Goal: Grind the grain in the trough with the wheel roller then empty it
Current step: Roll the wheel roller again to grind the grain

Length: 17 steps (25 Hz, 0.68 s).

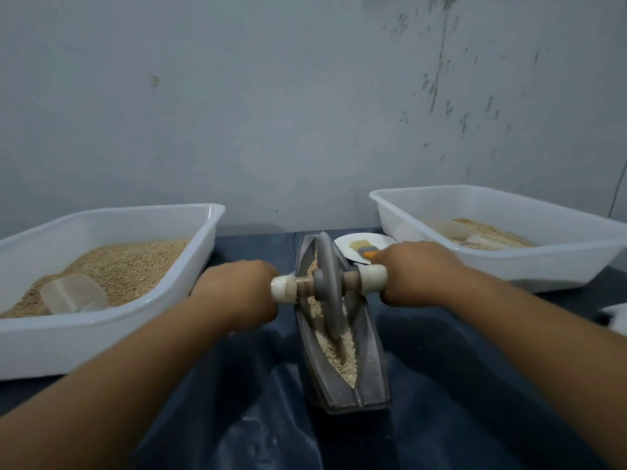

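A narrow grey trough [364, 374] sits in the lower middle of the frame on a dark blue cloth [441, 385]. Its long axis runs from the bottom of the frame up toward the wall, leaning slightly so the far, pointed end lies a little left of the near, blunt end. Pale crushed grain [341, 351] fills its groove.

The wheel roller [327, 283] stands on edge in the groove, over the trough's upper half, its disc in line with the trough's length. Its axle runs across the frame, left to right, at right angles to the trough, with a white cap at each end.

The left hand [237, 290] is wrapped around the left end of the axle, fingers curled under it. The right hand [417, 273] grips the right end in the same way. Both forearms reach in from the bottom corners.

At the left of the frame a white tub [101, 337] holds brown whole grain and a clear scoop [73, 295]. At the right a second white tub [559, 266] holds paler ground material. Between that tub and the trough, a white plate [353, 242] carries a small brush [364, 248].
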### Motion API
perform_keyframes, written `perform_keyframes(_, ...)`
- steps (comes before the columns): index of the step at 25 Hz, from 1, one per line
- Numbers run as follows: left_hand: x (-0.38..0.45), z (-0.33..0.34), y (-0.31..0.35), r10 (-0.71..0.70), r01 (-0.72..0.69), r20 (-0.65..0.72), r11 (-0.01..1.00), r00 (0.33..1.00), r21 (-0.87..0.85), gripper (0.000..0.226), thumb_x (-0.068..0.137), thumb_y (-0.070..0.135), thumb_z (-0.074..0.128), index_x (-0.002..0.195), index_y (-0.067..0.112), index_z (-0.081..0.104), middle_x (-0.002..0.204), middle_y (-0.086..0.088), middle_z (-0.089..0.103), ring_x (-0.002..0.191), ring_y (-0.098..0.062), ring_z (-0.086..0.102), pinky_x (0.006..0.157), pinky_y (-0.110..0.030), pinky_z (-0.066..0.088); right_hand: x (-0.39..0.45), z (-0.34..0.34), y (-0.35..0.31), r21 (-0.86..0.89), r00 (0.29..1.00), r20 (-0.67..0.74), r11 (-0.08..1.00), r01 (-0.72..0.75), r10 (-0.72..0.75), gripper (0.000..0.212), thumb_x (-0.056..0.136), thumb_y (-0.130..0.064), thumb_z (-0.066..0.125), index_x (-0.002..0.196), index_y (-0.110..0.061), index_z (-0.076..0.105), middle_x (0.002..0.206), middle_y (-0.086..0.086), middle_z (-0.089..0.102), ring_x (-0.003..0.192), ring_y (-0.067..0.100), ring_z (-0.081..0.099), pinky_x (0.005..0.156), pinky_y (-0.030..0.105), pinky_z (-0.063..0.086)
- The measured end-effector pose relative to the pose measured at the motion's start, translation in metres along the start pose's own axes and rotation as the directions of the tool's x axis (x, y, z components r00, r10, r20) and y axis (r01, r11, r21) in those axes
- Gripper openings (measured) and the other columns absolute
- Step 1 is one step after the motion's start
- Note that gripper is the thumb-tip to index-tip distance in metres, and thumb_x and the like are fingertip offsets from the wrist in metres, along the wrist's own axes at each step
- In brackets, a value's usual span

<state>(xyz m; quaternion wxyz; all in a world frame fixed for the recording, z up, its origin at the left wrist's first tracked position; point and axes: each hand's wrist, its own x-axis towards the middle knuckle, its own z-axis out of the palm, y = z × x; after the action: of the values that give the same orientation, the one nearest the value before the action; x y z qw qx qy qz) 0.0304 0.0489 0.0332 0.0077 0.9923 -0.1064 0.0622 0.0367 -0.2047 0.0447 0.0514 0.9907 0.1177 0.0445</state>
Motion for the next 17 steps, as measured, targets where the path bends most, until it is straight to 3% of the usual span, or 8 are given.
perform_keyframes(1, 0.004, 0.003, 0.002, -0.018, 0.019, -0.060, 1.000, 0.998, 0.016, 0.014, 0.074, 0.027, 0.066, 0.080, 0.031, 0.055, 0.077, 0.008, 0.063, 0.072, -0.013, 0.062, 0.074, -0.033, 0.055, 0.006, 0.001, -0.005, -0.041, 0.998, -0.055, 0.999, -0.006, 0.004, 0.018, 0.074, -0.026, 0.063, 0.090, -0.032, 0.059, 0.085, -0.007, 0.065, 0.075, 0.017, 0.061, 0.060, 0.026, 0.043)
perform_keyframes(3, 0.009, 0.000, 0.004, -0.025, 0.025, -0.048, 1.000, 0.999, 0.014, 0.015, 0.075, 0.026, 0.067, 0.083, 0.031, 0.056, 0.080, 0.007, 0.063, 0.075, -0.014, 0.062, 0.076, -0.035, 0.056, 0.013, -0.006, -0.006, 0.019, 0.999, 0.047, 1.000, -0.011, 0.010, 0.024, 0.076, -0.024, 0.066, 0.099, -0.029, 0.062, 0.085, -0.004, 0.066, 0.075, 0.018, 0.063, 0.063, 0.027, 0.048)
perform_keyframes(6, 0.000, -0.013, 0.000, 0.058, -0.045, 0.237, 0.997, 0.970, -0.059, 0.018, 0.073, 0.024, 0.073, 0.080, 0.029, 0.057, 0.071, 0.005, 0.064, 0.062, -0.010, 0.063, 0.058, -0.026, 0.052, 0.004, -0.022, 0.004, 0.169, 0.931, 0.363, 0.985, -0.031, -0.033, 0.031, 0.070, -0.023, 0.076, 0.097, -0.019, 0.063, 0.066, 0.000, 0.066, 0.054, 0.017, 0.063, 0.051, 0.025, 0.051)
perform_keyframes(8, -0.012, -0.016, -0.004, 0.094, -0.048, 0.338, 0.989, 0.936, -0.142, 0.018, 0.068, 0.027, 0.075, 0.075, 0.030, 0.058, 0.061, 0.005, 0.065, 0.049, -0.007, 0.061, 0.045, -0.020, 0.046, -0.005, -0.027, 0.009, 0.228, 0.885, 0.459, 0.973, -0.038, -0.073, 0.035, 0.060, -0.027, 0.078, 0.090, -0.019, 0.064, 0.053, -0.003, 0.063, 0.044, 0.016, 0.059, 0.042, 0.021, 0.047)
perform_keyframes(10, -0.018, -0.010, -0.005, 0.078, -0.060, 0.208, 0.994, 0.975, -0.093, 0.016, 0.065, 0.031, 0.072, 0.072, 0.031, 0.057, 0.062, 0.008, 0.063, 0.055, -0.007, 0.061, 0.049, -0.021, 0.045, -0.006, -0.024, 0.008, 0.243, 0.893, 0.444, 0.969, -0.041, -0.073, 0.032, 0.058, -0.028, 0.077, 0.086, -0.021, 0.064, 0.052, -0.003, 0.062, 0.043, 0.015, 0.058, 0.041, 0.021, 0.045)
perform_keyframes(14, -0.003, 0.003, 0.007, -0.003, 0.012, -0.120, 0.997, 0.993, 0.074, 0.013, 0.075, 0.029, 0.064, 0.085, 0.031, 0.056, 0.076, 0.008, 0.061, 0.070, -0.012, 0.059, 0.069, -0.031, 0.053, 0.010, -0.001, -0.004, -0.016, 1.000, 0.012, 0.999, 0.028, -0.028, 0.018, 0.074, -0.027, 0.068, 0.089, -0.030, 0.058, 0.079, -0.006, 0.065, 0.071, 0.017, 0.063, 0.059, 0.026, 0.047)
perform_keyframes(15, 0.002, 0.002, 0.008, -0.004, 0.013, -0.117, 0.997, 0.993, 0.080, 0.014, 0.076, 0.027, 0.064, 0.088, 0.030, 0.057, 0.079, 0.007, 0.061, 0.073, -0.014, 0.060, 0.073, -0.033, 0.054, 0.013, 0.000, -0.006, -0.015, 0.999, 0.002, 0.999, 0.033, -0.033, 0.020, 0.075, -0.027, 0.068, 0.092, -0.031, 0.058, 0.084, -0.005, 0.065, 0.076, 0.018, 0.063, 0.062, 0.027, 0.047)
perform_keyframes(17, 0.007, -0.006, 0.006, 0.030, -0.031, 0.045, 0.999, 0.999, 0.035, 0.017, 0.076, 0.026, 0.068, 0.090, 0.028, 0.059, 0.079, 0.006, 0.063, 0.072, -0.014, 0.063, 0.070, -0.032, 0.055, 0.014, -0.008, -0.002, 0.108, 0.985, 0.171, 0.994, 0.022, -0.040, 0.025, 0.075, -0.025, 0.073, 0.095, -0.027, 0.057, 0.082, -0.001, 0.066, 0.069, 0.018, 0.064, 0.060, 0.026, 0.049)
